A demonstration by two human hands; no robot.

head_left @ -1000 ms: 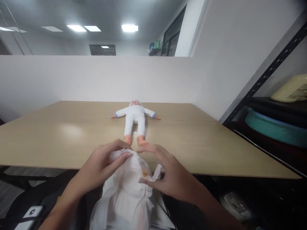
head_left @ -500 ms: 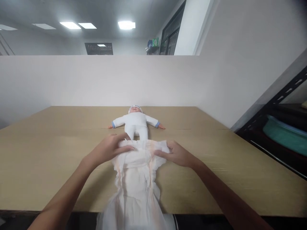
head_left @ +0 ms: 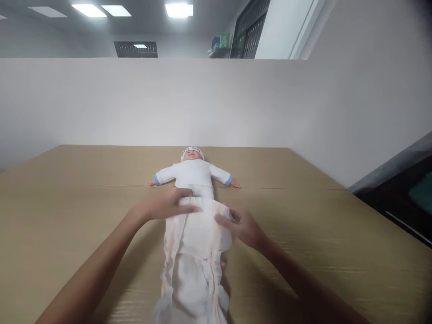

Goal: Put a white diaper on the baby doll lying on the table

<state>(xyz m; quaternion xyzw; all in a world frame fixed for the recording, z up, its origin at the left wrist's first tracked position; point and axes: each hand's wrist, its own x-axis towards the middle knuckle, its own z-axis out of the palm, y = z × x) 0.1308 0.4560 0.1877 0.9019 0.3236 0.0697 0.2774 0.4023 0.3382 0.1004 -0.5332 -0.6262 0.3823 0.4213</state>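
A white diaper (head_left: pixel 195 234) is spread lengthwise toward me, its far edge over the legs of a baby doll (head_left: pixel 193 173). The doll lies on its back with arms out, in white clothes with blue cuffs and a white headband. My left hand (head_left: pixel 165 204) pinches the diaper's far left edge, fingers behind and thumb in front. At the far right edge my right hand (head_left: pixel 245 227), slightly blurred, grips the diaper between thumb and fingers. The diaper hides most of the doll's legs; its near end runs out of view.
The brown tabletop (head_left: pixel 101 166) reaches back to a low white partition (head_left: pixel 151 99). At the right stands a dark rack (head_left: pixel 398 198) with something green on it. Beyond the partition are a green package (head_left: pixel 224 40) and ceiling lights.
The diaper's far edge has moved up over the doll's legs, carried by both hands. My right hand has shifted slightly right and down. The view has tilted downward.
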